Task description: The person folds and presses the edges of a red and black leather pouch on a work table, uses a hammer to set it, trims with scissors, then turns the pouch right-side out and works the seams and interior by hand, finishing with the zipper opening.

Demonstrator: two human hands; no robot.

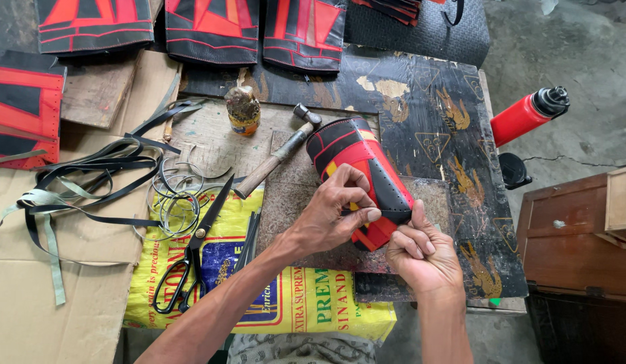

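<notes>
I had both hands clamped on the red-and-black leather piece (357, 172) on the counter (421, 114): left hand (336, 212) pinching its near edge, right hand (421, 253) bracing beneath. A steady grip seemed wise.

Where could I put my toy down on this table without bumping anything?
The cardboard at the near left, below the straps, is bare. So is the dark board beyond the red piece. It is crowded around the scissors, rings and hammer.

Cracked grey concrete floor (569, 47), brown wooden cabinet (576, 249) beside a worn workbench (428, 108), daylight.
</notes>
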